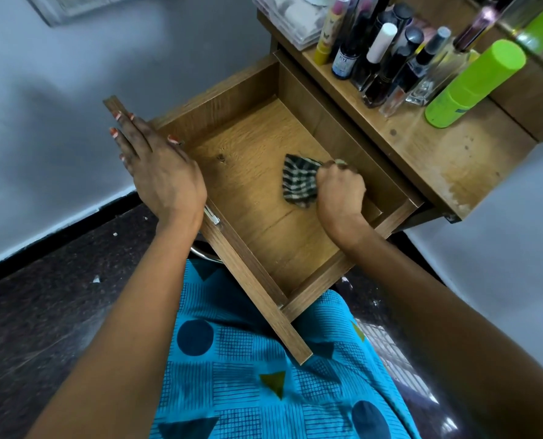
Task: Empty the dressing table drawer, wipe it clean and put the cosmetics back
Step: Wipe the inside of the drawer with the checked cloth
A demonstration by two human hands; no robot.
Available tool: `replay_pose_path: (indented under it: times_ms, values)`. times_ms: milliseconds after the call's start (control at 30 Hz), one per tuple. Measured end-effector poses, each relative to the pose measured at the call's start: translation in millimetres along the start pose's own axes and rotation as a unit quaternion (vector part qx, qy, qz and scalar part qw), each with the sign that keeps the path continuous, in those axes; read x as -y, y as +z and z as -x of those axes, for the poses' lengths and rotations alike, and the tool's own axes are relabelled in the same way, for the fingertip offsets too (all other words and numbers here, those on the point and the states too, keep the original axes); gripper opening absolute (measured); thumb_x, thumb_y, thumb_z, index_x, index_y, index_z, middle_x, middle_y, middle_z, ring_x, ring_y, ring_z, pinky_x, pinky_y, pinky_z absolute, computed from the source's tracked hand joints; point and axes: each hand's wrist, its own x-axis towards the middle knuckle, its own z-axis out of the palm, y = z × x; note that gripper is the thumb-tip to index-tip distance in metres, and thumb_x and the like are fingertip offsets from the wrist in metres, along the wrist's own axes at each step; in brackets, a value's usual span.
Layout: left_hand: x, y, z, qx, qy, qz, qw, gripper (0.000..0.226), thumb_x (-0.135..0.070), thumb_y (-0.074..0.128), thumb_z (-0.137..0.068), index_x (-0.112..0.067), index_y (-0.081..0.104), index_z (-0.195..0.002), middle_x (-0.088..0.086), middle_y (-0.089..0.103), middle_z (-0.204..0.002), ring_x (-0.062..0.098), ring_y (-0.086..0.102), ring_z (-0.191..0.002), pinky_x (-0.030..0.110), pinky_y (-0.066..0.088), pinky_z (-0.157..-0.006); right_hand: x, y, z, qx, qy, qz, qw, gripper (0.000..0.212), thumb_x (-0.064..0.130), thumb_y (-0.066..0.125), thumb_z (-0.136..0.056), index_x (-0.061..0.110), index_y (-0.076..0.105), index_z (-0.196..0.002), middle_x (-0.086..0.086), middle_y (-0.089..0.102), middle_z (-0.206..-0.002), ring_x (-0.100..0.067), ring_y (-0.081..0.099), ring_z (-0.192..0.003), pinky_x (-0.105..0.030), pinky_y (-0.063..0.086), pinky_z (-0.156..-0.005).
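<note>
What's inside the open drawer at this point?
Inside the drawer: only a checked cloth, gripped by the right hand, on bare wood. The cosmetics stand outside it. The patch under cloth and hand is hidden.

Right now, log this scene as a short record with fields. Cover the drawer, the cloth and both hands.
container: brown wooden drawer, pulled out, holding only the cloth
tool: dark-and-pale checked cloth, bunched on the drawer floor
right hand: grips the cloth against the floor
left hand: flat, fingers straight, resting on the drawer's front edge
surface: wooden dressing table top, carrying cosmetic bottles and a lime-green cylindrical can
stage: wiping; cosmetics not yet back
</note>
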Motion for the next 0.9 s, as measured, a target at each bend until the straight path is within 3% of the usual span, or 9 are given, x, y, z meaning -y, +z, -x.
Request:
replay_pose_path:
  times_ms: [67, 133, 233, 367, 533, 667, 833, 900]
  values:
    - [0, -1, 1, 0.001, -0.001, 0.004, 1.000, 0.052, -0.015, 0.024, -0.099, 0.000, 0.006, -0.145, 0.015, 0.000, -0.155, 0.030, -0.001, -0.144, 0.039, 0.006, -0.119, -6, 11, 15, 0.035, 0.032, 0.035, 0.998, 0.015, 0.008, 0.053, -0.091, 0.004, 0.057, -0.105, -0.004, 0.063, -0.091, -0.013, 0.060, -0.072, -0.022, 0.042, -0.052]
    - [-1, -2, 1, 0.000, -0.001, 0.005, 1.000, 0.052, -0.015, 0.024, -0.099, 0.000, 0.006, -0.145, 0.015, 0.000, -0.155, 0.030, -0.001, -0.144, 0.038, 0.006, -0.119, -11, 17, 21, 0.057, 0.050, 0.055, 0.996, 0.017, 0.004, 0.052, -0.091, 0.007, 0.057, -0.106, -0.003, 0.064, -0.092, -0.013, 0.063, -0.075, -0.022, 0.041, -0.049]
    - [-1, -1, 0, 0.001, -0.003, 0.001, 1.000, 0.052, -0.016, 0.024, -0.099, 0.000, 0.006, -0.145, 0.015, 0.000, -0.155, 0.030, -0.001, -0.144, 0.038, 0.007, -0.119, -14, 11, 11, 0.054, 0.051, 0.021, 0.997, 0.022, 0.006, 0.049, -0.093, 0.003, 0.051, -0.115, -0.009, 0.061, -0.108, -0.019, 0.063, -0.096, -0.025, 0.042, -0.059]
    - [-3, -1, 0, 0.005, -0.007, 0.002, 1.000, 0.052, -0.016, 0.024, -0.099, 0.000, 0.005, -0.145, 0.014, 0.000, -0.155, 0.029, -0.001, -0.144, 0.037, 0.006, -0.118, 1, -6, -17, 0.040, 0.045, -0.030, 0.998, 0.030, 0.003, 0.050, -0.090, -0.001, 0.045, -0.120, -0.014, 0.053, -0.120, -0.025, 0.057, -0.108, -0.031, 0.049, -0.078]
    - [-3, -2, 0, 0.012, -0.010, 0.000, 1.000, 0.052, -0.016, 0.023, -0.100, -0.001, 0.003, -0.145, 0.014, -0.002, -0.156, 0.028, -0.003, -0.144, 0.037, 0.005, -0.118, 25, -23, -64, -0.026, 0.040, -0.058, 0.997, 0.027, 0.004, 0.053, -0.089, 0.000, 0.049, -0.116, -0.013, 0.058, -0.112, -0.023, 0.060, -0.098, -0.029, 0.045, -0.069]
    - [-4, -3, 1, 0.016, -0.011, 0.006, 1.000, 0.053, -0.017, 0.024, -0.100, -0.002, 0.001, -0.145, 0.012, -0.004, -0.156, 0.027, -0.004, -0.144, 0.036, 0.003, -0.117, 37, -35, -92, -0.077, 0.002, -0.053, 0.996, 0.032, 0.003, 0.046, -0.093, -0.001, 0.041, -0.125, -0.016, 0.050, -0.122, -0.026, 0.055, -0.108, -0.032, 0.047, -0.082]
    - [-4, -4, 2, 0.016, -0.011, 0.012, 1.000, 0.053, -0.018, 0.023, -0.100, -0.003, 0.000, -0.145, 0.011, -0.004, -0.156, 0.027, -0.004, -0.144, 0.035, 0.002, -0.117, 41, -29, -100, -0.112, 0.017, -0.066, 0.991, 0.033, 0.002, 0.044, -0.093, -0.001, 0.042, -0.127, -0.018, 0.049, -0.126, -0.028, 0.053, -0.112, -0.033, 0.048, -0.083]
    - [-3, -3, 3, 0.010, -0.008, 0.014, 1.000, 0.053, -0.018, 0.024, -0.100, -0.002, 0.001, -0.145, 0.012, -0.003, -0.156, 0.027, -0.004, -0.144, 0.035, 0.002, -0.117, 45, -22, -101, -0.139, -0.008, -0.096, 0.986, 0.035, 0.004, 0.046, -0.092, -0.002, 0.043, -0.127, -0.019, 0.040, -0.134, -0.031, 0.043, -0.122, -0.037, 0.042, -0.094]
